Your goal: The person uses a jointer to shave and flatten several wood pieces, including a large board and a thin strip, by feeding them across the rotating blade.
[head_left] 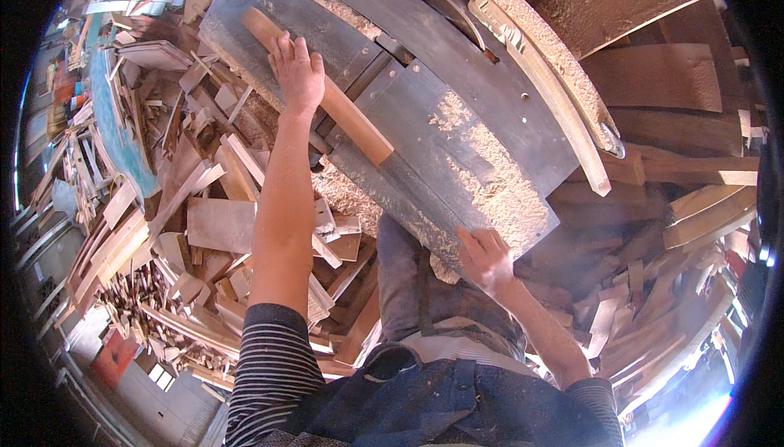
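Note:
A long, narrow strip of brown wood (357, 124) lies on the grey metal table of a jointer (416, 108), across the slot between its two plates. My left hand (297, 74) is on the strip's farther part, its fingers bent over the wood and gripping it. The strip's near end lies bare on the plate. My right hand (485, 261) is at the table's near end, apart from the strip. Its fingers stretch onto the metal beside the sawdust, and I see nothing in them. The palm side of both hands is hidden.
Sawdust (502, 194) covers part of the near plate. A curved wooden rail (543, 75) runs along the machine's right side. Offcuts (220, 224) are heaped on the floor at the left. Large boards (653, 75) are stacked at the right.

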`<action>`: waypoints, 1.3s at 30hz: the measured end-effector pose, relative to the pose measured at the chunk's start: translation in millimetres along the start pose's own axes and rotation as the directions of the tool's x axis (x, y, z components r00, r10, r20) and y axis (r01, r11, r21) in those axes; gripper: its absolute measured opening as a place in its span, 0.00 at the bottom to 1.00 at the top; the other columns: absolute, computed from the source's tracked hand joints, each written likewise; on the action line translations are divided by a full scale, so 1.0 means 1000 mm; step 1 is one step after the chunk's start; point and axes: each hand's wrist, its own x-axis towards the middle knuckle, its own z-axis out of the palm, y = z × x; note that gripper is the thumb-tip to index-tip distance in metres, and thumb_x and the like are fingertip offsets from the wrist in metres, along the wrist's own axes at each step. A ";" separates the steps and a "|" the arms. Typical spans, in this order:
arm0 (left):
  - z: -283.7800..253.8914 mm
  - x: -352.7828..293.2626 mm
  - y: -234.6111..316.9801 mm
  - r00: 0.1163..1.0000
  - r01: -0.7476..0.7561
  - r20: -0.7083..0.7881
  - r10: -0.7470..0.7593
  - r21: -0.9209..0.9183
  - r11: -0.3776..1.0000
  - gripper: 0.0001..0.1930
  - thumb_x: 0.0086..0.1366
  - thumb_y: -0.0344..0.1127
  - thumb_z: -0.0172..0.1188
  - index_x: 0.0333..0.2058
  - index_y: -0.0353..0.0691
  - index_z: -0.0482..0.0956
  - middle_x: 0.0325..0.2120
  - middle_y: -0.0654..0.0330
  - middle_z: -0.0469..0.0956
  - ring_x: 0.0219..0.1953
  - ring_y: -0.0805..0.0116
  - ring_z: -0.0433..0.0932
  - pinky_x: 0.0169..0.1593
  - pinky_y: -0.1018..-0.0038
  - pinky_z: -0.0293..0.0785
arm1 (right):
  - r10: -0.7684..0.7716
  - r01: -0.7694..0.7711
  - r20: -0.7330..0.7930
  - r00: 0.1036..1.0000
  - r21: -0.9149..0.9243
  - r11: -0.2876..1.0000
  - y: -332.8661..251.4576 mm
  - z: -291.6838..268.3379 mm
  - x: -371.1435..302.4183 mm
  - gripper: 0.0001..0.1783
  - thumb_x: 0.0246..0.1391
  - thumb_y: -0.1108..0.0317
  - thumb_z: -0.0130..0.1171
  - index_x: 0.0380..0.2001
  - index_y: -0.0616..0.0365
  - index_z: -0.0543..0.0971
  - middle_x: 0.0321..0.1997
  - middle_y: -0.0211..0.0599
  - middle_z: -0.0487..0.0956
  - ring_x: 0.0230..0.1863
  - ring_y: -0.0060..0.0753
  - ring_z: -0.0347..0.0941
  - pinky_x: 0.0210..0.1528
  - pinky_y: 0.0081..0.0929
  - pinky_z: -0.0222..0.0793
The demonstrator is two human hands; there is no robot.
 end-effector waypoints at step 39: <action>-0.161 -0.149 0.111 0.780 0.275 0.489 -0.390 -0.829 -0.487 0.21 0.67 0.32 0.70 0.56 0.38 0.76 0.42 0.66 0.80 0.40 0.79 0.78 0.39 0.78 0.77 | 0.224 -0.185 -0.167 0.960 0.223 0.957 -0.073 -0.053 -0.022 0.18 0.57 0.72 0.68 0.50 0.67 0.82 0.42 0.48 0.81 0.38 0.41 0.80 0.39 0.33 0.77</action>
